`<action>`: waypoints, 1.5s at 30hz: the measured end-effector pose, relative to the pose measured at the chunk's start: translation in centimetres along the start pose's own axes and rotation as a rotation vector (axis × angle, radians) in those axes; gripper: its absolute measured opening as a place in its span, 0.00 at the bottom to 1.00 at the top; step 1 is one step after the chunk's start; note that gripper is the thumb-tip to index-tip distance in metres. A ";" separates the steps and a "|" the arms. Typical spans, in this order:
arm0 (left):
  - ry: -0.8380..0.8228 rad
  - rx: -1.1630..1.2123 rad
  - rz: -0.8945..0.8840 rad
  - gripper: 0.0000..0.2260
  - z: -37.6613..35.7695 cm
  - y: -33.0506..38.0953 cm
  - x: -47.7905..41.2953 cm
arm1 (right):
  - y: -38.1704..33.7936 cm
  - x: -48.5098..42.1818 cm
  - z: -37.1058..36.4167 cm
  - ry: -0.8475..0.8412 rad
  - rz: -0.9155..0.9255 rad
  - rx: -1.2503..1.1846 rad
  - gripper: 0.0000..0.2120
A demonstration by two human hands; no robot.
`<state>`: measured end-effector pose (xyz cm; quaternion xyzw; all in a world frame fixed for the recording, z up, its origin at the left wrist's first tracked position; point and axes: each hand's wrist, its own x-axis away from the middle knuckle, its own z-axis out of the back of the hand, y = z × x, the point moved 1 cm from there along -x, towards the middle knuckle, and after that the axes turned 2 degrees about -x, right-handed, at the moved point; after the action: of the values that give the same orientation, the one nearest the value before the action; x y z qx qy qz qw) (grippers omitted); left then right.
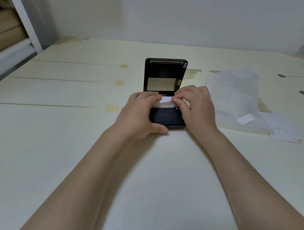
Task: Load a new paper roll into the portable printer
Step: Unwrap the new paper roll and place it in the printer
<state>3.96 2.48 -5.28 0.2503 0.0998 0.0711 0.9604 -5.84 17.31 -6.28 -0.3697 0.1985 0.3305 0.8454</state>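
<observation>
A small black portable printer (167, 118) lies on the cream table, its lid (165, 74) standing upright and open behind it. A white paper roll (165, 103) sits in the printer's bay, mostly hidden by my fingers. My left hand (140, 114) wraps the printer's left side, thumb on the front edge, fingers resting on the roll. My right hand (195, 105) holds the right side and pinches the loose white end of the paper between thumb and forefinger.
A crumpled clear plastic wrapper (238, 95) lies to the right of the printer, with a small white sticker (245, 119) and a white paper slip (284, 133) by it. White shelving (28, 32) stands at the back left. A wall rises behind the table.
</observation>
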 end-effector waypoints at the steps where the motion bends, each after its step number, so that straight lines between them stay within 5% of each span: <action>1: 0.022 0.010 -0.004 0.43 -0.2 -0.1 0.0 | 0.0 0.0 0.0 0.000 0.008 0.004 0.07; 26: 0.138 -0.101 -0.038 0.29 -1.2 1.0 0.9 | 0.8 0.9 1.3 -0.053 0.088 -0.032 0.07; 45: 0.179 -0.204 -0.065 0.15 -2.2 1.7 2.6 | 0.3 3.4 1.9 -0.090 -0.017 -0.078 0.06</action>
<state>5.84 5.46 -6.77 0.1408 0.1856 0.0716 0.9698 -3.45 20.25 -7.19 -0.3887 0.1442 0.3471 0.8412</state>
